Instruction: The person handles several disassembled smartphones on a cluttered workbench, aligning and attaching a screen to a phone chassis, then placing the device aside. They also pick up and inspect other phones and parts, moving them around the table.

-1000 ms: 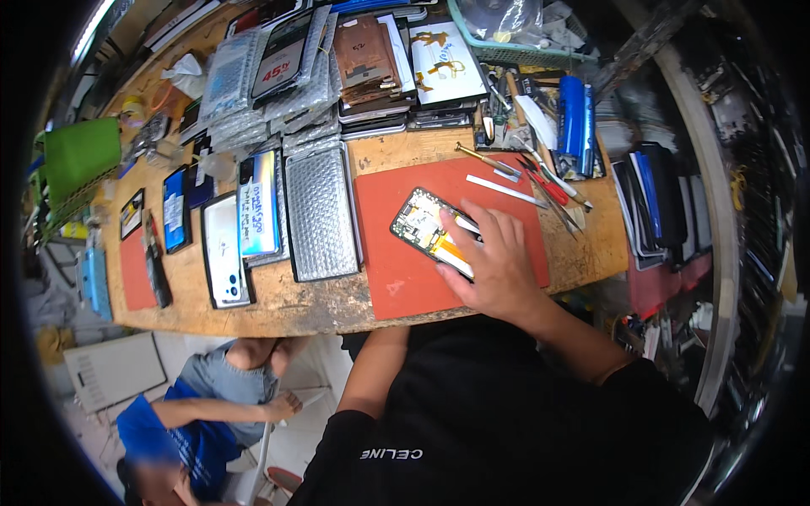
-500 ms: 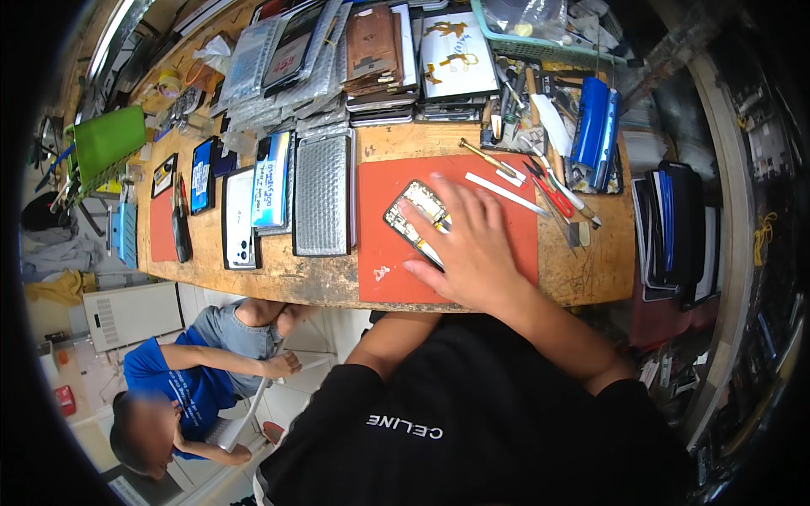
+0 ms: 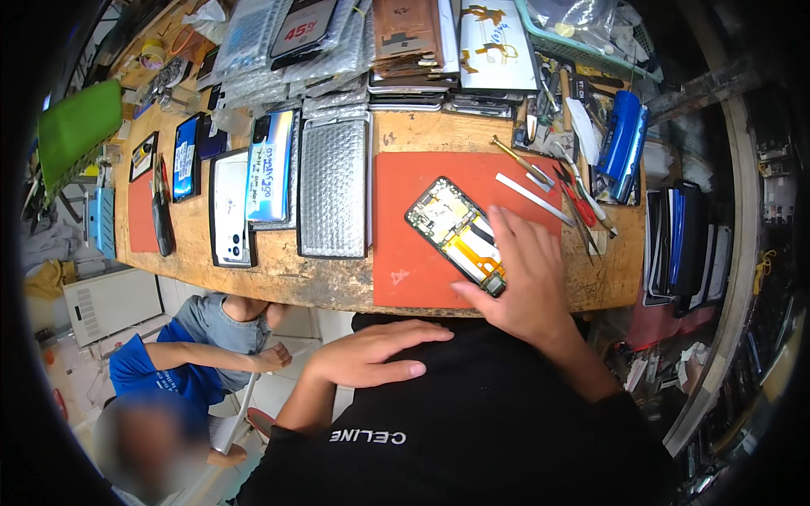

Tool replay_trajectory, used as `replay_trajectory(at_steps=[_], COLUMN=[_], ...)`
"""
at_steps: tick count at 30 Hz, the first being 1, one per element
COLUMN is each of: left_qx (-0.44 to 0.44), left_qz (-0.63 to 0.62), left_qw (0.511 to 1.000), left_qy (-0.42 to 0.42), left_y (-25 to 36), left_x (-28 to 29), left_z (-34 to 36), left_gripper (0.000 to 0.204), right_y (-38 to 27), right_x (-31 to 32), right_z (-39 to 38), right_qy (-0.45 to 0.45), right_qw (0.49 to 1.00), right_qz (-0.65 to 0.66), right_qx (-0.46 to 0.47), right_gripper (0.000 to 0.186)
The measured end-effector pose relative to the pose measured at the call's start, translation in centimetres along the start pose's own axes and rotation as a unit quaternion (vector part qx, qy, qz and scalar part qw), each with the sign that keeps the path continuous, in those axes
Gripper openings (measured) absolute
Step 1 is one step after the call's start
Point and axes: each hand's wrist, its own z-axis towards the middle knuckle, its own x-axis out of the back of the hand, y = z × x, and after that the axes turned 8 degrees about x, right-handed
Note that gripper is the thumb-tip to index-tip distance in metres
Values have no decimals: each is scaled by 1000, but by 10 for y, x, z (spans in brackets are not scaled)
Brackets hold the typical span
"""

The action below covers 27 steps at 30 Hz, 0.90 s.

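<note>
An opened phone (image 3: 451, 228), showing its circuit board and orange ribbon cable, lies tilted on a red mat (image 3: 405, 278). My right hand (image 3: 527, 282) is around the phone's lower right part, fingers apart, thumb beside the lower left edge; whether it presses on the phone is hard to tell. Below the bench edge, my left hand (image 3: 375, 354) is open in front of my black shirt, fingers stretched out and holding nothing. Right of the phone lie white strips (image 3: 531, 198), a brass-coloured tool (image 3: 519, 156) and red-handled tweezers or pliers (image 3: 578, 198).
Stacks of phone parts and bubble-wrapped pouches (image 3: 287, 51) fill the back of the wooden bench (image 3: 287, 282). Several phones (image 3: 232, 223) lie to the left, blue cylinders (image 3: 620, 143) and tools to the right. Another person in blue (image 3: 156, 363) sits at lower left.
My left hand has risen from under the bench edge into view. My right hand has shifted right, uncovering more of the phone, which now sits slightly farther right on the mat.
</note>
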Motion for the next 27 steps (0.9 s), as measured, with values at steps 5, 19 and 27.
replay_trajectory(at_steps=[5,19,27], left_qx=[-5,-25,-5], left_qz=[218,636,681], left_qw=[882,623,631], left_qy=[418,455,371], left_y=[47,40,58], left_x=[20,44,55], left_z=[9,91,100], left_gripper=[16,9,12], right_y=[-12,2,15], right_x=[-6,-15,-26], right_z=[20,9,-1], right_qy=[-64,18,53], right_qw=[997,999,997], right_qz=[-42,33,58], right_qx=[0,-13,21], right_gripper=[87,74,69])
